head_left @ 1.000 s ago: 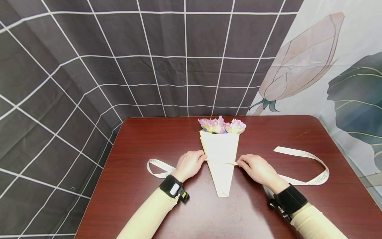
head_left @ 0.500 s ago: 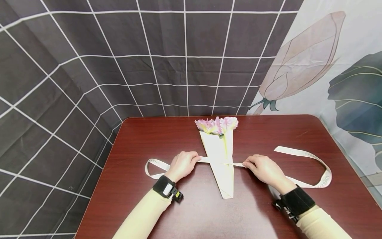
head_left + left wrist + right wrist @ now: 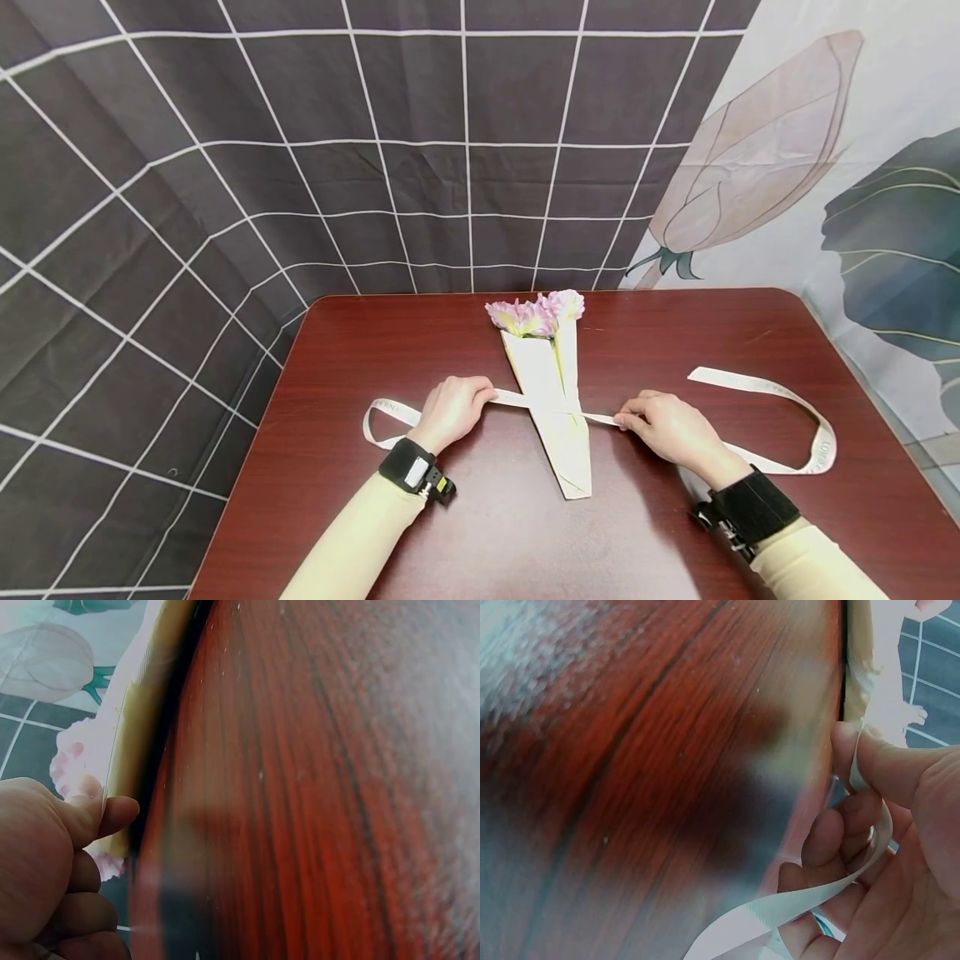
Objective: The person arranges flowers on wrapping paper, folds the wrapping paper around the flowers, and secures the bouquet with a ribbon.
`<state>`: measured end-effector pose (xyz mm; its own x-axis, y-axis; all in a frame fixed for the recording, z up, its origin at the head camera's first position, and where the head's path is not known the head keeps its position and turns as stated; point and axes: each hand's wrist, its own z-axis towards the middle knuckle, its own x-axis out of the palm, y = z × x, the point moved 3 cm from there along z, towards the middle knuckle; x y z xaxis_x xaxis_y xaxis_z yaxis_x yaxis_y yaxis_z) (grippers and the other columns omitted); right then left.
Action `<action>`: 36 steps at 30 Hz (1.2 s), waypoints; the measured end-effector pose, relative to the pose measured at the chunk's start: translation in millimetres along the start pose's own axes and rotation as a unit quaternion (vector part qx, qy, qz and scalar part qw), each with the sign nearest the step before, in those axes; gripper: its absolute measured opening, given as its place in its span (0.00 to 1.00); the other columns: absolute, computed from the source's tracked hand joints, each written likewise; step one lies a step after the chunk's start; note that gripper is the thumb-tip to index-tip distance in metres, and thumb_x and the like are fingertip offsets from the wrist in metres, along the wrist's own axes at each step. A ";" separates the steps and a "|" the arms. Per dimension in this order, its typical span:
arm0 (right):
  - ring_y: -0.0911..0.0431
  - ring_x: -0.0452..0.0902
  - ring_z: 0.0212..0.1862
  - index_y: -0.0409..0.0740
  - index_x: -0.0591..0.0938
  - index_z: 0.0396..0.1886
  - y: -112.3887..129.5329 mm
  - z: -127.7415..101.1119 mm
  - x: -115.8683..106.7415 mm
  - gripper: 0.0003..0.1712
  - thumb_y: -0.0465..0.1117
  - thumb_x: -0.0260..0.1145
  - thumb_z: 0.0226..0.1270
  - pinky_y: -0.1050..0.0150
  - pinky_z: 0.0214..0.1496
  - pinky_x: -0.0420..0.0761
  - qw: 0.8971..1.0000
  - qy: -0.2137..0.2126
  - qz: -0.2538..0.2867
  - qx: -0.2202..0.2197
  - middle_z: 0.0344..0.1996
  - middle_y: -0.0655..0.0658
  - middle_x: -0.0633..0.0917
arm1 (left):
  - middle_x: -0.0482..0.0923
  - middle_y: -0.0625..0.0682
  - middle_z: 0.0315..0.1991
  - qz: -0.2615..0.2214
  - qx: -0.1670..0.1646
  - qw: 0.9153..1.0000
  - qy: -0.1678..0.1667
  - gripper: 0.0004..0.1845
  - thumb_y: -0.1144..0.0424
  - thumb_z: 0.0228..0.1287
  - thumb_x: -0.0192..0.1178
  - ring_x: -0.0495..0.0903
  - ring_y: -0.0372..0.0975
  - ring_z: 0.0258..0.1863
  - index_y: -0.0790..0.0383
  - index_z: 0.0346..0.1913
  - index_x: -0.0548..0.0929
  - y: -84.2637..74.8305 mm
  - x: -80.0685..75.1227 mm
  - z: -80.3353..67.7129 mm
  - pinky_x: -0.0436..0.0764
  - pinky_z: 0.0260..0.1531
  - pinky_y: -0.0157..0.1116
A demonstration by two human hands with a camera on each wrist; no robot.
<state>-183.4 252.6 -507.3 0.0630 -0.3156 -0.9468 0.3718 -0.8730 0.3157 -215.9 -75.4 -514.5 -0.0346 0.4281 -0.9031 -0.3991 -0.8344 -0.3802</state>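
A cream paper cone (image 3: 553, 408) holding pink flowers (image 3: 534, 315) lies on the dark red table (image 3: 375, 350), its tip toward me. A cream ribbon (image 3: 757, 385) crosses the cone's middle. My left hand (image 3: 455, 408) pinches the ribbon just left of the cone, and my right hand (image 3: 663, 425) pinches it just right. In the left wrist view my thumb and fingers (image 3: 90, 817) pinch at the cone's edge (image 3: 139, 742). In the right wrist view the ribbon (image 3: 802, 907) curls through my fingers (image 3: 870, 761).
The ribbon's loose left end (image 3: 386, 412) loops on the table beside my left wrist; the longer right end loops out toward the table's right edge (image 3: 817, 446). A grid-patterned dark curtain (image 3: 300, 150) and a floral cloth (image 3: 825, 167) hang behind the table.
The cone has been squeezed narrower as both hands drew the ribbon outward across it. The flowers bunched together and shifted left. The hands moved slightly apart.
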 end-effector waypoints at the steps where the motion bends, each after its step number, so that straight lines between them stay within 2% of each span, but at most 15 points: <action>1: 0.65 0.70 0.26 0.65 0.81 0.23 0.1 0.0 0.0 0.08 0.51 0.66 0.63 0.61 0.31 0.72 1.000 0.000 -0.003 -0.004 0.22 0.64 0.72 | 0.81 0.35 0.26 -0.001 -0.002 1.000 0.000 0.07 0.49 0.65 0.58 0.82 0.37 0.26 0.40 0.31 0.83 0.8 -1.1 0.1 0.75 0.22 0.38; 8: 0.67 0.68 0.25 0.67 0.80 0.22 -0.4 -3.9 -1.6 0.09 0.50 0.67 0.61 0.62 0.28 0.71 1.000 0.017 -0.014 -0.007 0.21 0.65 0.71 | 0.82 0.35 0.27 0.012 -0.012 1.000 -0.003 0.06 0.49 0.66 0.58 0.82 0.37 0.26 0.40 0.32 0.84 7.5 -6.1 1.0 0.75 0.21 0.37; 14: 0.68 0.69 0.26 0.66 0.81 0.22 3.7 -7.8 0.3 0.07 0.50 0.68 0.60 0.62 0.31 0.73 0.999 0.049 -0.001 -0.017 0.22 0.66 0.73 | 0.82 0.36 0.26 0.022 -0.013 1.000 -0.016 0.06 0.50 0.65 0.58 0.82 0.39 0.25 0.40 0.31 0.83 10.0 -9.4 3.1 0.72 0.18 0.37; 20: 0.68 0.66 0.25 0.68 0.79 0.18 8.0 -10.6 1.0 0.12 0.51 0.67 0.60 0.64 0.30 0.71 0.996 0.086 -0.001 -0.031 0.22 0.66 0.71 | 0.83 0.36 0.28 0.039 -0.011 0.999 -0.026 0.06 0.49 0.65 0.58 0.84 0.40 0.26 0.40 0.32 0.83 11.5 -10.9 5.5 0.73 0.18 0.38; 23: 0.68 0.66 0.25 0.68 0.78 0.18 9.0 -11.4 0.2 0.12 0.51 0.67 0.60 0.65 0.29 0.70 0.995 0.087 -0.007 -0.042 0.21 0.66 0.70 | 0.83 0.36 0.29 0.039 -0.014 0.999 -0.029 0.06 0.49 0.65 0.58 0.84 0.40 0.26 0.39 0.33 0.84 14.2 -12.1 4.9 0.73 0.18 0.38; 29: 0.67 0.67 0.25 0.68 0.79 0.18 4.7 -13.3 -2.3 0.11 0.51 0.68 0.59 0.65 0.29 0.70 0.996 0.086 -0.014 -0.023 0.21 0.66 0.70 | 0.82 0.34 0.26 0.028 -0.024 0.999 -0.027 0.05 0.51 0.64 0.59 0.81 0.36 0.23 0.38 0.31 0.84 21.0 -15.1 1.7 0.71 0.17 0.35; 36: 0.67 0.67 0.25 0.68 0.78 0.17 0.0 -14.6 -4.3 0.13 0.50 0.68 0.59 0.65 0.28 0.70 0.996 0.084 -0.017 -0.014 0.21 0.65 0.70 | 0.81 0.34 0.25 0.027 -0.055 0.998 -0.017 0.06 0.51 0.64 0.59 0.79 0.35 0.22 0.37 0.31 0.84 30.3 -15.3 -4.2 0.71 0.17 0.35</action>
<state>-170.2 259.4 -504.2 0.2033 -0.2169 -0.9548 0.4013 -0.8710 0.2833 -223.6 -108.7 -513.1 -0.0848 0.3911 -0.9164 -0.2932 -0.8888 -0.3522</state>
